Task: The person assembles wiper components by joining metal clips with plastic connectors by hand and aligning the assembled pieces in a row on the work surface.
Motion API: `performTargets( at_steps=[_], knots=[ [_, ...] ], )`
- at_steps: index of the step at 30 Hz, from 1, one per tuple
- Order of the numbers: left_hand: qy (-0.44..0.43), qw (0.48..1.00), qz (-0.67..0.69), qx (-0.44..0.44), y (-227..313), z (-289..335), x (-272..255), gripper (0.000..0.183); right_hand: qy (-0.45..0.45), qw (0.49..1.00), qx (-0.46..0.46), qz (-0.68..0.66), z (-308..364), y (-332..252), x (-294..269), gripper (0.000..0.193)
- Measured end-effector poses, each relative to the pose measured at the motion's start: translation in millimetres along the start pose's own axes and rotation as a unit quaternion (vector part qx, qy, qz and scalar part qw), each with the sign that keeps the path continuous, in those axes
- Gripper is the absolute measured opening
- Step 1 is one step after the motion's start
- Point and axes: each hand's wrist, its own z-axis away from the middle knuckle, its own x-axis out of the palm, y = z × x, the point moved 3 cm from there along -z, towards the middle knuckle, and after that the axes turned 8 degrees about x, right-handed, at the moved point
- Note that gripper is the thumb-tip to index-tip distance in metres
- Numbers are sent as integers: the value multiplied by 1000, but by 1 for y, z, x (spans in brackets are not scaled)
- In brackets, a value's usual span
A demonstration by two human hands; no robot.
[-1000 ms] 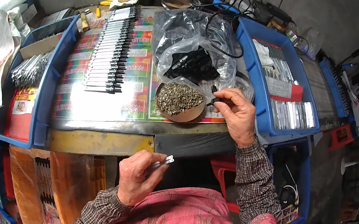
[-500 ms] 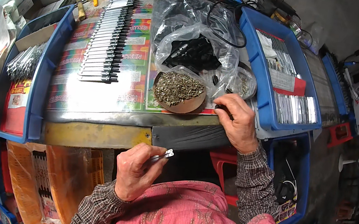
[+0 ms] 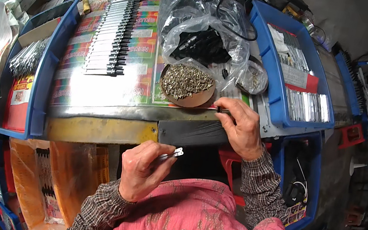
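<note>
My left hand is closed round a slim silver metal strip, whose white-looking end with small holes sticks out past the fingertips. It is held in front of the table's near edge. My right hand pinches a small black piece between thumb and forefinger, just right of a round dish heaped with small brass-coloured rivets or screws. Behind the dish, a clear plastic bag lies open with black parts inside. A long row of silver strips with black ends lies on the table's left half.
A blue bin with metal pieces stands at the left. Another blue bin at the right holds silver strips. A small clear bag sits beside it. Black cable crosses the back. Below the table is a red stool.
My right hand has drawn slightly back toward me, with the black piece now showing more plainly in its pinch. My left hand keeps its hold, barely shifted. The whole view has tilted a little.
</note>
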Motion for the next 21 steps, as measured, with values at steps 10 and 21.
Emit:
performTargets(
  at_steps=[10, 21],
  knots=[
    [-18, 999, 32, -15, 11, 5, 1, 19, -79, 981, 43, -170, 44, -40, 10, 32],
    [-30, 999, 36, -24, 14, 13, 4, 19, -125, 956, 80, -252, 56, -46, 16, 23]
  ],
)
